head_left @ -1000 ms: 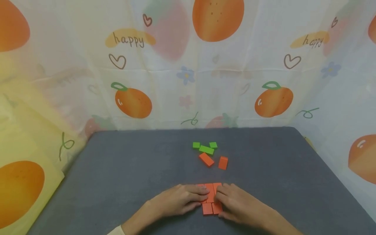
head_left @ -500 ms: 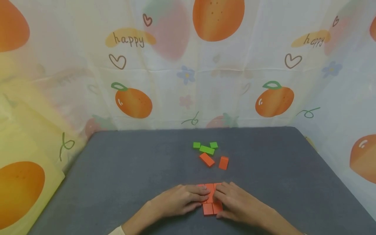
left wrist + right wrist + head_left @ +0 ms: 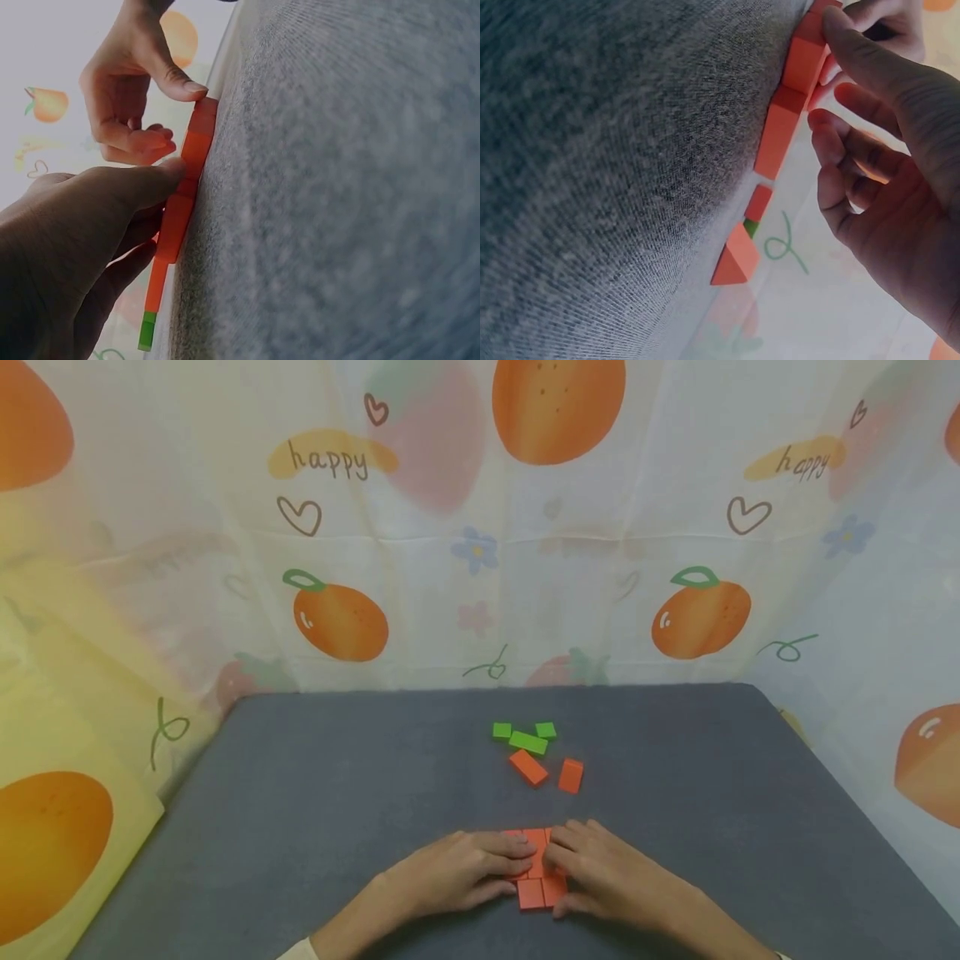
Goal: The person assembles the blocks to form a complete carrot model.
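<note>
Several orange-red wooden blocks (image 3: pixel 531 893) lie flat and close together on the dark grey tabletop in the head view: upright oblongs behind, two smaller squares in front. My left hand (image 3: pixel 463 870) rests its extended fingers over the left oblong, its thumb at the near side; the left wrist view shows the thumb tip against a block (image 3: pixel 178 217). My right hand (image 3: pixel 609 872) hovers over the right side with loosely bent fingers, hiding part of the right oblong. Its thumb touches the near right square; in the right wrist view the fingers stand off the blocks (image 3: pixel 778 139).
Behind the hands lie two loose orange blocks, an oblong (image 3: pixel 528 767) and one (image 3: pixel 571 776) that looks like a triangular prism from the right wrist. Further back are a green oblong (image 3: pixel 528 742) and two small green blocks (image 3: pixel 502 731). A fruit-print cloth (image 3: pixel 420 585) hangs behind the table.
My right hand has shifted slightly leftward and its fingers have lifted a little; its thumb now sits at the square's near right corner. My left hand and the blocks look almost unchanged.
</note>
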The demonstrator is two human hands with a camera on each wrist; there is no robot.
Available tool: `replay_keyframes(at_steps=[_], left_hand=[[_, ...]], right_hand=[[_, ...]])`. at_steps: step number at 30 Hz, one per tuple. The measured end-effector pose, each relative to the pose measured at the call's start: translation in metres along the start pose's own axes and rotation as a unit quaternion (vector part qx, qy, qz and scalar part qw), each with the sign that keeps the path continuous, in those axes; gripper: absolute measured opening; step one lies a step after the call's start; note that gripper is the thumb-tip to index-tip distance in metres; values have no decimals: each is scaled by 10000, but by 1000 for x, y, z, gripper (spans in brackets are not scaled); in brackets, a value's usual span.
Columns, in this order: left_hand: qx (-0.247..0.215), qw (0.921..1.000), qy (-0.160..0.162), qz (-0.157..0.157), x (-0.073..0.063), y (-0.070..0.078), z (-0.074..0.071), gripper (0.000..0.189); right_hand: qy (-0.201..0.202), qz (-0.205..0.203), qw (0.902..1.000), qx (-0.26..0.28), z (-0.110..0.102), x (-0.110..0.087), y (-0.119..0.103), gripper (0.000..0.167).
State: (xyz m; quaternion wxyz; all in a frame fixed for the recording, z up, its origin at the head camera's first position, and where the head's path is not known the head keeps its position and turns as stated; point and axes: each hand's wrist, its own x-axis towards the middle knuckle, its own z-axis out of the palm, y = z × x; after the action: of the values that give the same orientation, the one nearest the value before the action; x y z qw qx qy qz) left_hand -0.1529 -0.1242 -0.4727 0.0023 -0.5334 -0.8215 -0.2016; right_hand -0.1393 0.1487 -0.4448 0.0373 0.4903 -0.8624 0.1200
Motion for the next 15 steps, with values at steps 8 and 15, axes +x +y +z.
replay_keyframes(at_steps=[8,15], left_hand=[[116,9998,117,-93,0,1,4,41],[77,9999,48,-50,0,-1,4,40]], right_hand=[[139,-62,9999,41,3,0,3,42],[91,19,9999,99,-2,1,6,37]])
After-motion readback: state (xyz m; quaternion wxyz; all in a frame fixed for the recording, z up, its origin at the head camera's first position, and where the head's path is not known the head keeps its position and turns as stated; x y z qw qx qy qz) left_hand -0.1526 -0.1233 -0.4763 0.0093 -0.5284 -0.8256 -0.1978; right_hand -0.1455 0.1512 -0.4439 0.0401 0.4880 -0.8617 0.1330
